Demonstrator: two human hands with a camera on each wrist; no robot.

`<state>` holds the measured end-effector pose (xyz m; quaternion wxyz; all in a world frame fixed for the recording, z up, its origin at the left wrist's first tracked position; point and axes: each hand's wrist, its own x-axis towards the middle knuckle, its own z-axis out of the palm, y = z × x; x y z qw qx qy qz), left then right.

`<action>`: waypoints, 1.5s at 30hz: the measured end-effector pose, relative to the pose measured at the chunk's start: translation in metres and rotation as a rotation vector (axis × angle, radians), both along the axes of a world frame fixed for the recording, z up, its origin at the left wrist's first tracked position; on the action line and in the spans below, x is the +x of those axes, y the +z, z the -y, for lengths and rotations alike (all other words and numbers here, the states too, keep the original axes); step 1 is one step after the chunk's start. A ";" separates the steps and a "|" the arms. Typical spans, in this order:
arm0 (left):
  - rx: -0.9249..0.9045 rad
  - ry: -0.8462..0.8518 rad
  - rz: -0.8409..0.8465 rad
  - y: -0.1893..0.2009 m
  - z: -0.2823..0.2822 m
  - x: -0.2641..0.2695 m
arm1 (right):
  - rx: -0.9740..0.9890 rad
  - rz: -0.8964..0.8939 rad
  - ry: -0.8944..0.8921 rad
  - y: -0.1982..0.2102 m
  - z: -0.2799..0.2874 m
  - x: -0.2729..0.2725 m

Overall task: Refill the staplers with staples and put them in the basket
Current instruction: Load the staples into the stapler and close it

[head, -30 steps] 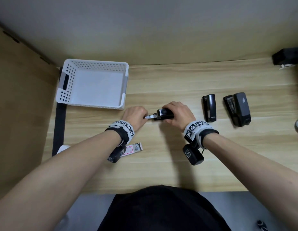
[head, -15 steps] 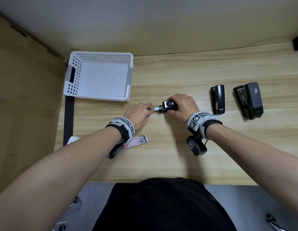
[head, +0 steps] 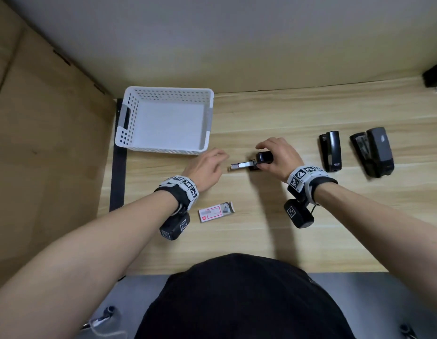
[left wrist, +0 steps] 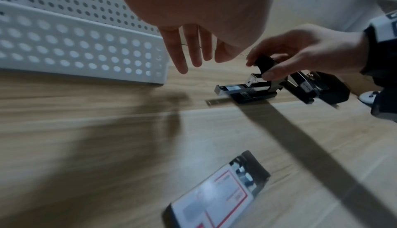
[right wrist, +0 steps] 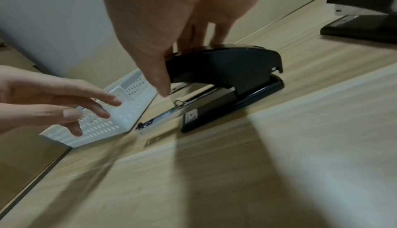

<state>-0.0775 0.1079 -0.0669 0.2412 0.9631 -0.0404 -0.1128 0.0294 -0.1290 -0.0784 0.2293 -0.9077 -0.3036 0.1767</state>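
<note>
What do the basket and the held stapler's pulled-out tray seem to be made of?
Basket: likely moulded plastic, matte white, with evenly punched holes. Tray of the stapler under the right hand: likely metal, silvery and reflective; its top cover looks like black plastic.

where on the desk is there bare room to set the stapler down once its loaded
Bare wood lies near the desk edge between the staple box and the right hand's wrist, and behind the two spare staplers. The basket holds nothing. It is crowded around the open stapler, with the left hand close by.
</note>
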 end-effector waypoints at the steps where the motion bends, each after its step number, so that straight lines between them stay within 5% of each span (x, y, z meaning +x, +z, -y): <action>1: -0.022 0.029 0.013 -0.001 -0.006 -0.008 | 0.075 0.068 0.002 0.002 -0.002 -0.006; 5: -0.018 0.094 -0.078 -0.008 -0.018 -0.047 | 0.225 0.238 -0.090 0.009 -0.011 -0.038; 11: 0.029 0.000 -0.322 -0.027 -0.008 -0.091 | 0.016 -0.106 -0.014 -0.005 -0.029 -0.084; 16: 0.056 -0.011 -0.237 -0.042 0.007 -0.110 | -0.156 -0.199 0.130 -0.024 -0.037 -0.121; 31: 0.082 0.035 -0.217 -0.040 0.013 -0.113 | -0.229 -0.053 0.187 -0.042 -0.060 -0.139; 39: 0.097 0.040 -0.264 -0.039 0.014 -0.109 | -0.199 -0.070 0.198 -0.043 -0.054 -0.136; 45: 0.115 0.043 -0.294 -0.040 0.014 -0.106 | 0.029 -0.232 0.004 -0.038 -0.048 -0.134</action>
